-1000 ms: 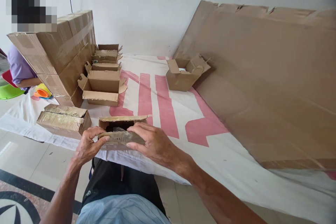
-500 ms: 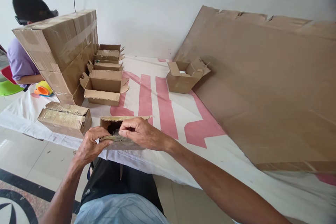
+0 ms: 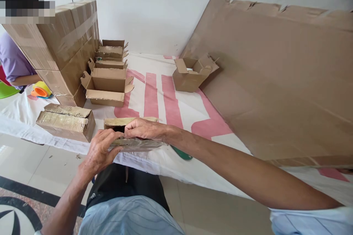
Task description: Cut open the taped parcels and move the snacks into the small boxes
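Observation:
A partly open cardboard box (image 3: 143, 145) lies at the table's near edge, its front flap covered with shiny clear tape. My left hand (image 3: 102, 148) is closed on the left end of that flap, thumb in front and fingers over the top edge. Right beside it, my right hand (image 3: 143, 128) has its fingers curled in a pinch at the flap's edge, over the dark opening. What those fingertips hold is hidden. Under my right forearm shows part of a dark green object (image 3: 182, 153). A taped cardboard box (image 3: 66, 123) rests to the left.
Stacked sealed cartons (image 3: 66, 40) stand at the left, with a person in a purple sleeve (image 3: 16, 58) behind them. Several open boxes (image 3: 106, 84) sit beside the stack. Another open box (image 3: 187, 80) stands farther back, near a large leaning cardboard sheet (image 3: 275, 80).
My right hand has moved slightly up and left, closer to my left hand. The front flap has risen and now reaches farther right. The green object has come into view.

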`<state>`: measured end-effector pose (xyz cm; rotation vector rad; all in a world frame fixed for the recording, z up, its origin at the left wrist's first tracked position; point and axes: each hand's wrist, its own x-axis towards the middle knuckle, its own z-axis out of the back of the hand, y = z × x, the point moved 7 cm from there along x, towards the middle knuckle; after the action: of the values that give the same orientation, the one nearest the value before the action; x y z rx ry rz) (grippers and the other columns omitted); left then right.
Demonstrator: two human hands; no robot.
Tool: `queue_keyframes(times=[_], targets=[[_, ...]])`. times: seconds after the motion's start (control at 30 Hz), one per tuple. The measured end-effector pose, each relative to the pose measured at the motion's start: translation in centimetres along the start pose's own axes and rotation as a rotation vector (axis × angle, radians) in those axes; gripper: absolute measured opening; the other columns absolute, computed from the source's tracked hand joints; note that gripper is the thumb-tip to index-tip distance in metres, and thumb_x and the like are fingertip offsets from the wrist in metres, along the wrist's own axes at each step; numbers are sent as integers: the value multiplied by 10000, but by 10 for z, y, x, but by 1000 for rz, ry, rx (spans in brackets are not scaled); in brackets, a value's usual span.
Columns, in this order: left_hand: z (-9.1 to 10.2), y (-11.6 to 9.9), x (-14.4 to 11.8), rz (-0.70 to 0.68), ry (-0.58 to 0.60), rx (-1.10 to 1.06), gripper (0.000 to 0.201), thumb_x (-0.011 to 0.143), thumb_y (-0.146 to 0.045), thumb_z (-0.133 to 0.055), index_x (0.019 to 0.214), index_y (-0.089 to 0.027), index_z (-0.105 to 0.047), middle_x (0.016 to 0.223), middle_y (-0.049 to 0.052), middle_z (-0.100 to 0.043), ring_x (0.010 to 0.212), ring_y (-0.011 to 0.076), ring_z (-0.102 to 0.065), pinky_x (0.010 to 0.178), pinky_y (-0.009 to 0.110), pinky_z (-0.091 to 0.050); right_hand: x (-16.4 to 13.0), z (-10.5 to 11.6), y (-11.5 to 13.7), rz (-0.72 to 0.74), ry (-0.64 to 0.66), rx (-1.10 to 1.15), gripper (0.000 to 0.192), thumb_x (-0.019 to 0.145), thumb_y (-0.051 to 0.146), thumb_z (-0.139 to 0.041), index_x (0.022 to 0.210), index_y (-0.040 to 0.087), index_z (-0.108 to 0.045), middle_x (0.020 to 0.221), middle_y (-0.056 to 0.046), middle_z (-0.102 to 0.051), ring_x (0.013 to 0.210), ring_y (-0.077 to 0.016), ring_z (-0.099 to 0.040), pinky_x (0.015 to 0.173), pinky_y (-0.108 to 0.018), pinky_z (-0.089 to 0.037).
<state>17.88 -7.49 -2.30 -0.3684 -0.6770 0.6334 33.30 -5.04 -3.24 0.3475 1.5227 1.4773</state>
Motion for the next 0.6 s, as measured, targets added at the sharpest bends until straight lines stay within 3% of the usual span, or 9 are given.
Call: queue_keyframes(times=[0.17, 0.37, 0.47, 0.53, 0.6], targets=[[1, -7, 11, -61, -2, 36, 86, 1017, -273, -654, 1017, -218, -720, 872, 45, -717, 831, 216, -670, 793, 343, -476, 0, 1, -1, -18, -13, -15, 311, 794, 384, -705, 618, 214, -513, 570, 82, -387, 545, -82, -306, 511, -256, -231], [2, -7, 14, 25, 53, -115, 170, 1012, -218, -625, 860, -203, -700, 856, 40, -655, 778, 174, -632, 705, 287, -475, -1, 2, -2, 66, -94, -97, 176, 815, 312, -711, 717, 198, -619, 652, 48, -548, 609, -106, -455, 554, -249, -340], [0, -6, 14, 48, 78, -167, 179, 1005, -206, -612, 848, -199, -699, 873, 44, -645, 781, 171, -628, 699, 280, -476, -8, 3, 3, 196, -241, -180, 135, 886, 263, -654, 772, 189, -648, 734, 16, -630, 673, -129, -538, 609, -262, -407], [0, -6, 16, 48, 84, -179, 190, 1003, -206, -615, 828, -197, -690, 857, 38, -635, 767, 166, -616, 685, 276, -461, -20, 3, 13, 360, -345, -252, 149, 950, 259, -614, 834, 187, -675, 825, -10, -671, 737, -145, -584, 677, -280, -458], [0, -6, 18, 51, 88, -179, 222, 1009, -207, -607, 798, -194, -677, 833, 32, -623, 748, 161, -601, 674, 275, -447, -32, -4, 21, 531, -371, -379, 106, 974, 282, -656, 949, 190, -702, 940, -35, -701, 833, -166, -627, 764, -301, -489]])
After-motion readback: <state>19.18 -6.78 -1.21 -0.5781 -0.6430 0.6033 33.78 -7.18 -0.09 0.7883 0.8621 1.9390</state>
